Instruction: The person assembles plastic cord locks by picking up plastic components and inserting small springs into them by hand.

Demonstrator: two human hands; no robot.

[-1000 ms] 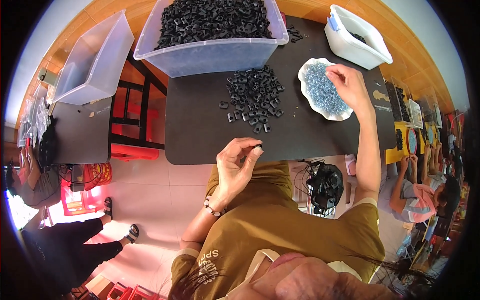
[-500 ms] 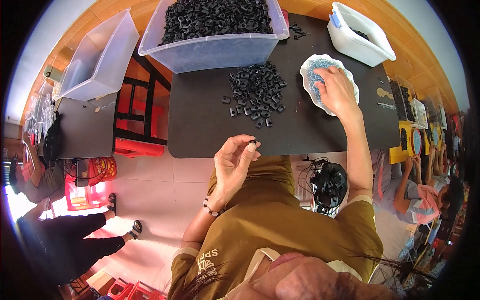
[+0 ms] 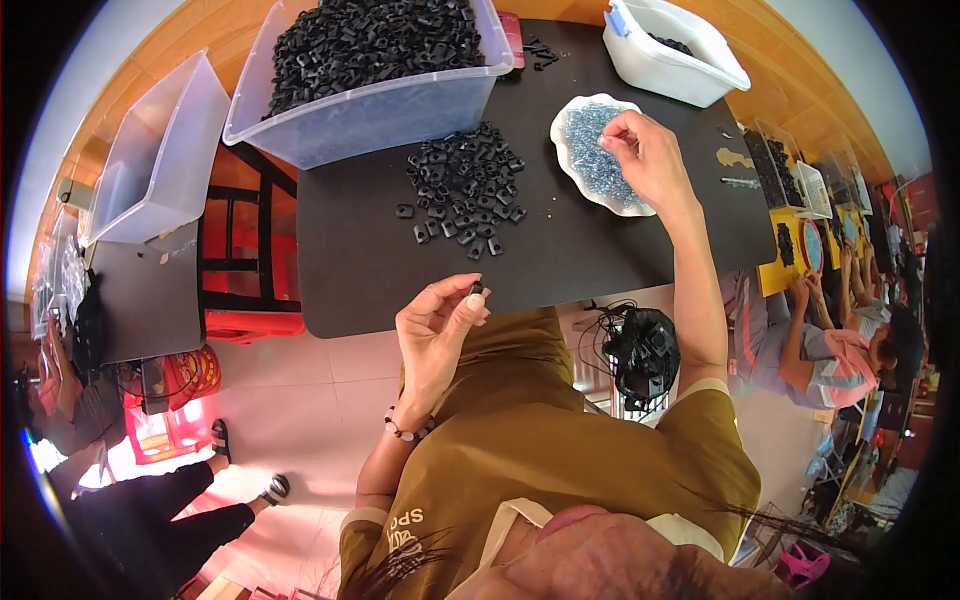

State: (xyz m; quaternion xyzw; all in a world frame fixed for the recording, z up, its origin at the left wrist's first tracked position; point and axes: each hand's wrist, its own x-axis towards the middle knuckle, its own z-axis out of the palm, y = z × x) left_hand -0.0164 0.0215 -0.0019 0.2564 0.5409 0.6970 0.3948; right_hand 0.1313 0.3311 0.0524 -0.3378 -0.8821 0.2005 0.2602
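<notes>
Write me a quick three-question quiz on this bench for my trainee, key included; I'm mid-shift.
1. True or false: both hands are over the same dish.
2. Which is the right hand over? (a) the white tub (b) the scalloped dish (c) the side table
3. Which container stands just beyond the loose black pile, seen from the person?

Key:
1. False; the left hand pinches a small black piece at the near edge of the dark table.
2. (b)
3. The large translucent bin, heaped with black pieces.
</notes>
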